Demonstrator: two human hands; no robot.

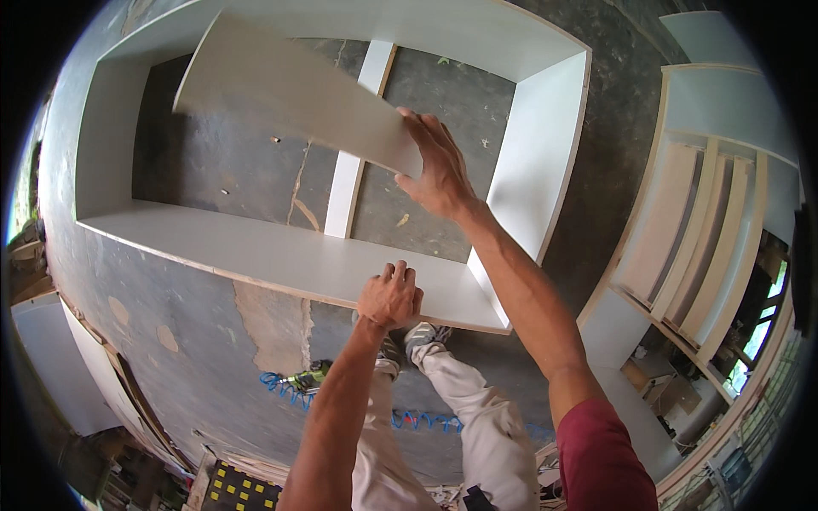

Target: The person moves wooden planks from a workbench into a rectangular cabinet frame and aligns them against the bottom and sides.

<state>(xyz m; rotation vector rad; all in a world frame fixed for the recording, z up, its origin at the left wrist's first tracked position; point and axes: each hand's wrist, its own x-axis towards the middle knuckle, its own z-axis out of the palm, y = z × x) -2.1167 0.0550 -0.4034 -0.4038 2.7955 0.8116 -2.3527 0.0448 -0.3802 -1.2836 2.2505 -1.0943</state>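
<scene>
Patched gray concrete floor (196,294) carried our rectangular white frame (535,149), raw tan edges bordering its smooth faces. We held the flat pale panel (281,92) tilted above the frame's left and middle, right grip (439,175) grasping one end across its width, presumably for control; our left grip (390,296) curled over the frame's near edge, apparently for steadiness.

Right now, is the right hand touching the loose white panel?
Touching. Head view: the right hand grips the loose white panel by its right end.
</scene>
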